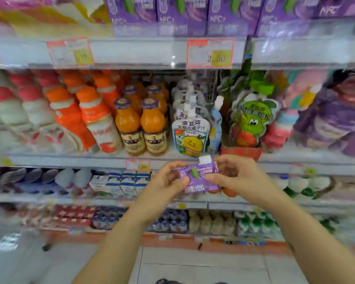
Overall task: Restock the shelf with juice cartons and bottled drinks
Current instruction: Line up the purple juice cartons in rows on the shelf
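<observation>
"Purple pouch (199,178): what does its label say?" asks one.
"White lettering that starts 'Cond'; the rest is blurred," says the other. "The purple cartons (180,15) on the top shelf show 'NFC', and a price tag (210,53) under them reads 2.50."
"Which way does it point?"
"Its white cap (204,159) points up toward the shelf. The cap-to-base axis is near upright, with the printed face to the camera."
"Where is it, and who has it?"
"In mid-air before the shelf edge (90,160), just below the spouted pouches (190,136) with a yellow smiling fruit. The left hand (168,181) pinches its left edge with curled fingers. The right hand (236,175) grips the right edge, thumb across the front."
</observation>
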